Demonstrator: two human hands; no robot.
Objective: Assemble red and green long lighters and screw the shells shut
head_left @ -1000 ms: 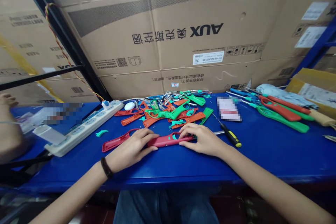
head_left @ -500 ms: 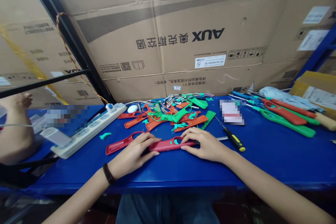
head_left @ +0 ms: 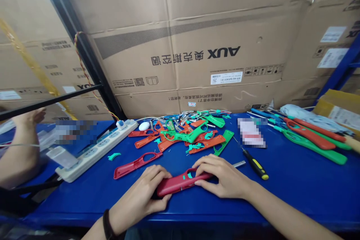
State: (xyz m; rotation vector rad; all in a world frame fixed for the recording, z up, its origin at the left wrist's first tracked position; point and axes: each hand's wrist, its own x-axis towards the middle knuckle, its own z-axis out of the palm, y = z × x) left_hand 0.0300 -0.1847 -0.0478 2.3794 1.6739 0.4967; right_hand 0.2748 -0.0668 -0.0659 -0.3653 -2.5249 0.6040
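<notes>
Hands [head_left: 137, 204] [head_left: 222, 176] clasp red plastic casing [head_left: 182, 182], screwdriver [head_left: 255, 164] near

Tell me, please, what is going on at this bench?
A person holds a red plastic lighter casing in both hands, left hand at one end and right hand at the other, on a blue table. Another red casing lies beyond, next to a heap of orange and green casing parts. A yellow-and-black screwdriver lies to the right; a second person's arm shows at the left.

Bright, even light; warped, stretched frame edges
</notes>
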